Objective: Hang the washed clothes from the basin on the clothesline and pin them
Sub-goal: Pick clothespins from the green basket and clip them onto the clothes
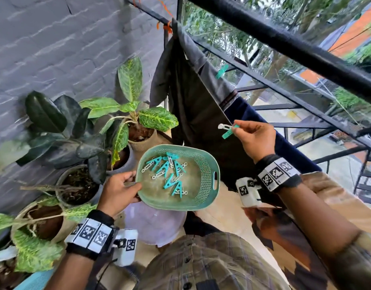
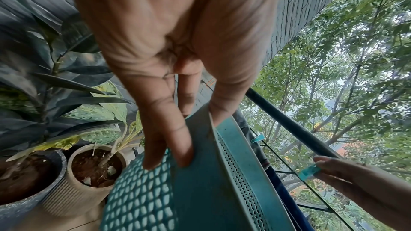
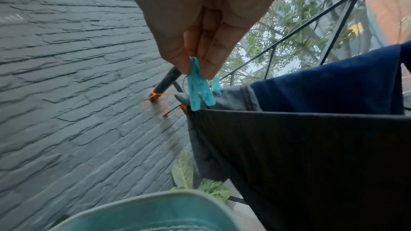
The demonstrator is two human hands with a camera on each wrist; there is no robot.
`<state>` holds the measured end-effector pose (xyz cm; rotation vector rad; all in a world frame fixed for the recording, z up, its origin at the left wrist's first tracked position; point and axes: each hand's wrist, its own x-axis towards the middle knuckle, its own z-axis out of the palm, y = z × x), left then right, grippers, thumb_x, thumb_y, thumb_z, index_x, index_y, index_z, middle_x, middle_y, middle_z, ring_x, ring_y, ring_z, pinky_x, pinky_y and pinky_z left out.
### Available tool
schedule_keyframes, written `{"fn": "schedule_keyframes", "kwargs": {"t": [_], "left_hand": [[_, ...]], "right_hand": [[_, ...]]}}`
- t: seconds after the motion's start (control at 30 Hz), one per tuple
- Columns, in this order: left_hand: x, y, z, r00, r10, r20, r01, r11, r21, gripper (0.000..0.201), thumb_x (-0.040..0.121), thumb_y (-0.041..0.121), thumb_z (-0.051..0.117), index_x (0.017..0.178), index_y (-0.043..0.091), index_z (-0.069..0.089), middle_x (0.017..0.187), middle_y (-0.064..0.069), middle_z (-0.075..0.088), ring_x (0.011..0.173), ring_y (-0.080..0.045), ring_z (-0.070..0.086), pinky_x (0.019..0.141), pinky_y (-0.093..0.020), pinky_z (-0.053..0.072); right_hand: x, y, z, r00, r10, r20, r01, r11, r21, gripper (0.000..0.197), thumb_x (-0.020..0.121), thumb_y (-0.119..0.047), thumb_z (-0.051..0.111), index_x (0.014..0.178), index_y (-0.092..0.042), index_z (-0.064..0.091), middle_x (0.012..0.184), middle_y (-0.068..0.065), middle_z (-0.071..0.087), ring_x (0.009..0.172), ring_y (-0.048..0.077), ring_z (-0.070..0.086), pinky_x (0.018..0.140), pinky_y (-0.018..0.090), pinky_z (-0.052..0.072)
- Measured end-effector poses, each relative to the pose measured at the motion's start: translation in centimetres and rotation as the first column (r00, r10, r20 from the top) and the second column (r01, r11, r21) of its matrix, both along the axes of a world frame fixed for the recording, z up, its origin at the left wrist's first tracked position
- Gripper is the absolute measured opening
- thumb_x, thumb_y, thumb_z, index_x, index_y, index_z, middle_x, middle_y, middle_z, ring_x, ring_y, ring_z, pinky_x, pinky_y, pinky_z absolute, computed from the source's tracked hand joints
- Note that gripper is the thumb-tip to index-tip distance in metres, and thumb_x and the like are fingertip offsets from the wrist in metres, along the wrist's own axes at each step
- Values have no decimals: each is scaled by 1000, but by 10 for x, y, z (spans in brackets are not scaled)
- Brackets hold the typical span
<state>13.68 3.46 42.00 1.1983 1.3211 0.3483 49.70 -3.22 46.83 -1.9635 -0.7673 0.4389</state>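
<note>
My left hand (image 1: pixel 119 191) grips the near rim of a green perforated basket (image 1: pixel 207 164), thumb inside, fingers (image 2: pixel 169 143) underneath. Several teal clothespins (image 1: pixel 170 172) lie in it. My right hand (image 1: pixel 253 137) pinches one teal clothespin (image 1: pixel 227 130) (image 3: pixel 199 87) between thumb and fingers, held just above the top edge of a dark grey garment (image 1: pixel 193 105) hung on the line. A navy garment (image 1: pixel 285 147) (image 3: pixel 322 80) hangs beside it. Another teal pin (image 1: pixel 220 71) clips the grey cloth further along.
Potted plants (image 1: pixel 109 126) crowd the floor at left against a grey brick wall (image 1: pixel 54 49). A pale lilac basin (image 1: pixel 155 225) sits below the basket. A black railing (image 1: pixel 285 45) and metal stairs (image 1: pixel 364 176) run along the right.
</note>
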Motion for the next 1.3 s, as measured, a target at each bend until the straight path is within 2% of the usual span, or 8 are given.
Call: {"fn": "schedule_keyframes", "kwargs": {"t": [0.2, 0.33, 0.43, 0.6, 0.8, 0.97, 1.07, 1.3], "left_hand": [[27, 21, 0, 998, 67, 4, -67, 998, -15, 39, 89, -10, 56, 99, 25, 71, 88, 7, 77, 83, -11, 72, 56, -26, 58], [45, 39, -5, 995, 101, -18, -102, 994, -35, 39, 89, -8, 56, 113, 20, 69, 104, -11, 74, 93, -22, 71, 61, -29, 60], [60, 49, -3, 993, 116, -25, -116, 992, -38, 38, 90, -8, 55, 112, 19, 69, 98, -6, 75, 85, -15, 72, 56, -23, 57], [79, 59, 0, 994, 111, -22, -112, 993, -38, 40, 90, -10, 54, 103, 27, 65, 79, 19, 75, 73, 3, 70, 52, -17, 54], [89, 57, 3, 993, 112, -32, -113, 993, -34, 41, 90, -12, 54, 113, 20, 65, 79, 15, 75, 71, 2, 69, 52, -17, 54], [90, 52, 5, 994, 104, -14, -105, 994, -34, 41, 90, -12, 54, 118, 16, 63, 97, 1, 72, 72, 0, 70, 54, -19, 56], [85, 49, 6, 995, 103, 2, -103, 994, -38, 41, 91, -12, 54, 118, 17, 62, 100, -1, 72, 76, -2, 71, 57, -22, 58], [68, 34, 5, 996, 92, -5, -93, 996, -16, 42, 89, -7, 57, 113, 26, 67, 102, 0, 74, 82, -6, 72, 62, -28, 60]], "right_hand": [[60, 30, -27, 987, -107, 120, 122, 984, -130, 23, 78, -21, 77, 100, -16, 79, 90, 3, 76, 57, -26, 48, 83, 13, 49], [78, 49, -45, 991, -72, 112, 90, 982, -165, 22, 77, -22, 77, 98, -16, 79, 79, 1, 74, 59, -16, 56, 76, 13, 50], [81, 59, -58, 995, -50, 90, 65, 985, -162, 21, 75, -24, 76, 95, -18, 79, 72, -2, 72, 65, -3, 62, 78, 22, 55], [77, 63, -71, 995, -8, 104, 26, 985, -170, 20, 75, -22, 78, 94, -15, 79, 75, -5, 73, 66, -10, 62, 77, 14, 52], [70, 61, -76, 985, 40, 167, -1, 973, -230, 30, 71, -35, 83, 96, -20, 76, 73, -6, 71, 70, 7, 67, 79, 29, 56], [69, 57, -72, 976, 125, 180, -81, 968, -239, 50, 70, -38, 85, 115, -24, 70, 86, -6, 72, 77, 8, 69, 84, 31, 57], [71, 51, -64, 965, 150, 213, -98, 967, -234, 58, 68, -39, 87, 120, -23, 67, 107, -3, 70, 83, 5, 65, 81, 15, 52], [45, 44, -19, 923, 264, 280, -209, 955, -210, 16, 81, -38, 73, 83, -23, 73, 77, -12, 72, 70, 2, 66, 74, 31, 56]]}}
